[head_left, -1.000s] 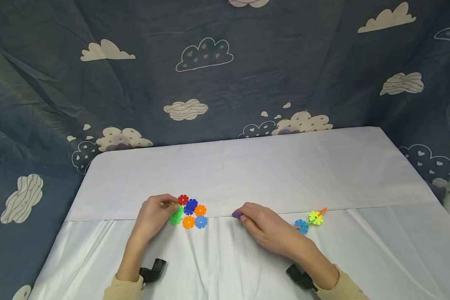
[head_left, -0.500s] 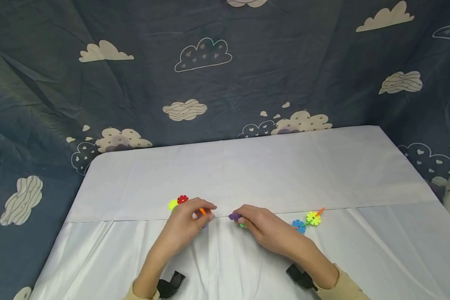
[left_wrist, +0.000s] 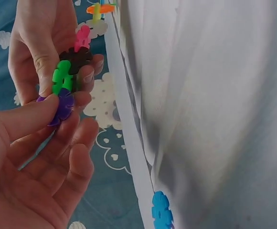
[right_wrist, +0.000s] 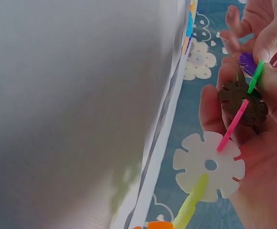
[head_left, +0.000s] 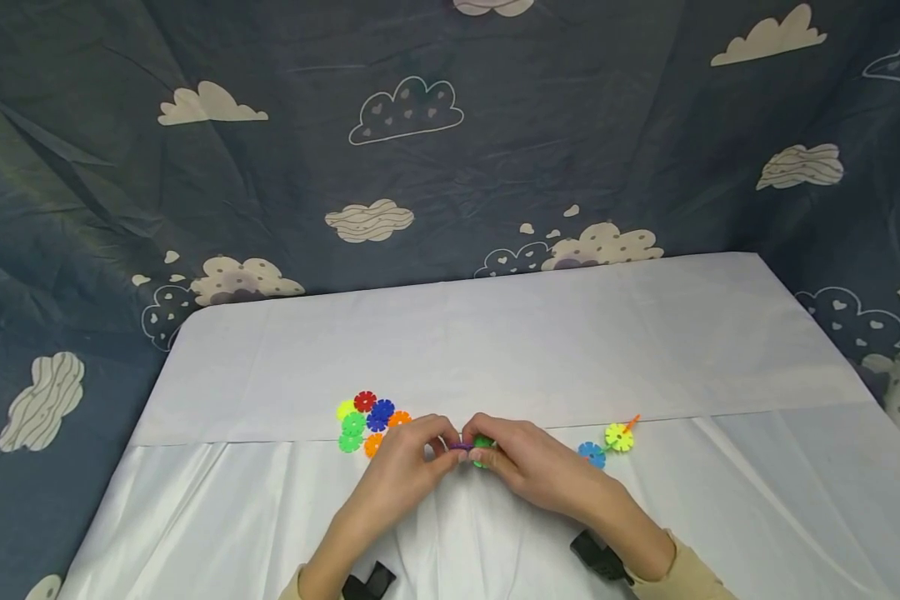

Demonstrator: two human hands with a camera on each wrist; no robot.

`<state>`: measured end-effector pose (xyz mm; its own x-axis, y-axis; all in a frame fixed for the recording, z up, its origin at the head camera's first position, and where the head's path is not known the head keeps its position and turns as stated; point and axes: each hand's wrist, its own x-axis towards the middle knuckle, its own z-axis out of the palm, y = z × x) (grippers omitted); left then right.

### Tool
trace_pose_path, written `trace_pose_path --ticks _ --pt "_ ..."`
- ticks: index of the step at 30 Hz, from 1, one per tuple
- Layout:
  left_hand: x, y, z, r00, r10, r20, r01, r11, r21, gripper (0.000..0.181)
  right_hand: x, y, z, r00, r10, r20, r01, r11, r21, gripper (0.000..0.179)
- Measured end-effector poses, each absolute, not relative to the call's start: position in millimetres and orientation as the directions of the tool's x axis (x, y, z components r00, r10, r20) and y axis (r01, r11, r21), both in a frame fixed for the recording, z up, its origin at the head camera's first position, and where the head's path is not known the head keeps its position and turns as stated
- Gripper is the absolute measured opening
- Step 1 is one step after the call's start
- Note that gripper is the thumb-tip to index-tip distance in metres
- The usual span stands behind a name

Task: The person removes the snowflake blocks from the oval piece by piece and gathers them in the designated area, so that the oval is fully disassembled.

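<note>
My left hand pinches a purple notched snowflake disc between thumb and fingers. Facing it, my right hand grips a green notched disc, which meets the purple one edge to edge. From the green disc a linked chain runs on over the right hand: a dark brown disc, a pink disc, a white disc and a yellow disc. Beyond the right hand in the head view, a blue disc, a yellow-green disc and an orange disc show in a row.
Left of the hands lies a cluster of loose discs, among them a red disc, a dark blue disc and green ones. They rest on a white cloth-covered table. A dark cloud-print curtain hangs behind.
My left hand has moved right, from the loose cluster to the right hand, and now pinches the purple disc. The right hand stays nearly in place; the discs beyond it have shifted slightly left.
</note>
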<state>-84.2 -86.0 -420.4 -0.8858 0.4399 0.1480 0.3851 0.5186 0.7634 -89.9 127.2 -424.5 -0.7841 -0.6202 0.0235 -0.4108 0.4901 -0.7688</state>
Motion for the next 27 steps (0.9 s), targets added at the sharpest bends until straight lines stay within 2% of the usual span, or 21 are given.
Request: trace_pose_path --ticks 4,8,18,21,27 --pt "-85 -85 -421 -0.882 0.440 0.172 0.398 0.497 0.772 0.017 -90 127 -424 -0.788 -0.614 0.035 -0.401 0.470 -0.786 0.013" --pt "-85 -87 -422 -0.881 0.433 0.189 0.392 0.447 0.804 0.014 -92 128 -424 -0.796 -0.605 0.030 -0.380 0.460 -0.803 0.014" --pt "-88 -92 -425 -0.877 0.428 0.218 0.389 0.368 0.844 0.019 -94 131 -424 -0.813 -0.578 -0.072 -0.282 0.499 -0.819 0.021" --pt "-88 -94 -425 -0.862 0.448 0.236 0.412 0.350 0.841 0.020 -94 132 -423 -0.799 -0.593 -0.097 -0.257 0.484 -0.837 0.021" --pt "-89 -96 -422 -0.827 0.524 0.203 0.416 0.328 0.848 0.011 -95 136 -420 -0.725 -0.676 -0.135 -0.191 0.385 -0.903 0.016"
